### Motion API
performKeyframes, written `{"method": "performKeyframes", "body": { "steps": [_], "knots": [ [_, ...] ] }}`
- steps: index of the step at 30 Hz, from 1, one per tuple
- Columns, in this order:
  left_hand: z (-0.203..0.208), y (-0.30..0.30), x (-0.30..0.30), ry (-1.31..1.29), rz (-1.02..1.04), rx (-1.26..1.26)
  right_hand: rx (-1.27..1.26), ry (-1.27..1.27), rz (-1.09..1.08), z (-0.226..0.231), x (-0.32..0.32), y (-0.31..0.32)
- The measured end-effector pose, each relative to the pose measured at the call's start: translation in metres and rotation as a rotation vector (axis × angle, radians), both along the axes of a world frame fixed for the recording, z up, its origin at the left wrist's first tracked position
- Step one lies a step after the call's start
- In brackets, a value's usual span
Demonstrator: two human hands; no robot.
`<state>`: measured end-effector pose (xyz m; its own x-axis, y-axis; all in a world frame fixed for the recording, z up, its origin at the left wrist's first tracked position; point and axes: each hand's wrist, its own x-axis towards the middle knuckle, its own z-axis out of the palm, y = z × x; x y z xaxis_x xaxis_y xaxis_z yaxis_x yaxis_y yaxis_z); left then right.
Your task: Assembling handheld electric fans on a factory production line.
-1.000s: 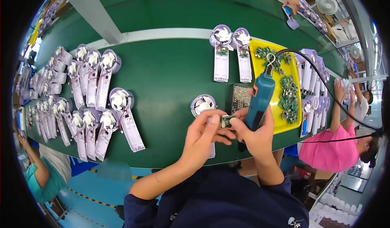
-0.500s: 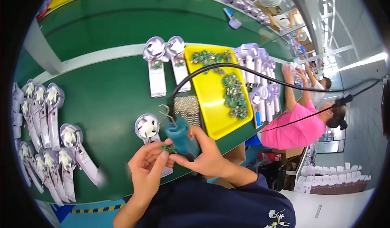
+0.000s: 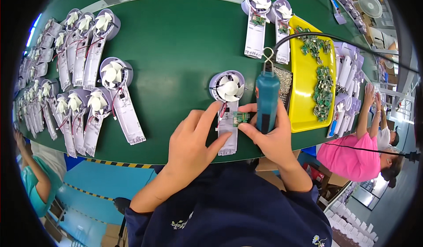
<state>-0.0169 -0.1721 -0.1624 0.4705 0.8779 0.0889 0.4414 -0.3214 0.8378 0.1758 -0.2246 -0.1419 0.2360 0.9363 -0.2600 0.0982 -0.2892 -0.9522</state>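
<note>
A white hand-held fan body with an open back lies on the green table right in front of me. My left hand presses on its handle, index finger stretched toward a small green circuit board. My right hand grips a teal electric screwdriver upright, its tip hidden behind my fingers, while the fingertips pinch the circuit board against the fan handle. A black cable runs from the screwdriver's top off to the right.
Several open fan bodies lie in rows at the left; two more at the far side. A yellow tray with green circuit boards sits to the right, beside a dark screw pad. Other people work at the right and lower left.
The view has swung and closed in on the table. My right hand still holds the screwdriver, now more upright, and the circuit board sits on the fan handle under my fingertips.
</note>
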Motion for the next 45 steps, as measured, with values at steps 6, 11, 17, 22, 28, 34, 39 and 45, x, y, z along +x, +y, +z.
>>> {"method": "performKeyframes", "body": {
  "steps": [6, 11, 17, 22, 28, 34, 39, 45],
  "knots": [
    [-0.007, 0.005, 0.006, -0.023, -0.016, 0.013, -0.037, -0.133, 0.074, 0.001, -0.007, 0.009],
    [-0.015, 0.008, 0.007, -0.147, -0.03, -0.035, -0.035, -0.184, 0.085, -0.003, -0.009, 0.009],
    [-0.028, 0.003, 0.008, -0.363, 0.164, -0.271, -0.074, -0.213, 0.064, -0.005, -0.015, 0.01],
    [-0.022, 0.014, 0.012, -0.319, 0.126, -0.231, -0.052, -0.24, 0.014, -0.008, -0.019, 0.011],
    [-0.024, 0.015, 0.009, -0.217, 0.02, -0.139, -0.002, -0.438, 0.02, -0.006, -0.025, 0.008],
    [-0.024, 0.016, 0.011, -0.254, 0.064, -0.127, -0.104, -0.277, -0.131, 0.002, -0.025, 0.006],
    [-0.023, 0.014, 0.017, -0.269, 0.104, -0.154, -0.185, -0.153, -0.16, 0.004, -0.023, 0.014],
    [-0.022, 0.02, 0.019, -0.185, 0.055, -0.066, -0.188, -0.215, -0.142, -0.008, -0.025, 0.015]
  ]
}}
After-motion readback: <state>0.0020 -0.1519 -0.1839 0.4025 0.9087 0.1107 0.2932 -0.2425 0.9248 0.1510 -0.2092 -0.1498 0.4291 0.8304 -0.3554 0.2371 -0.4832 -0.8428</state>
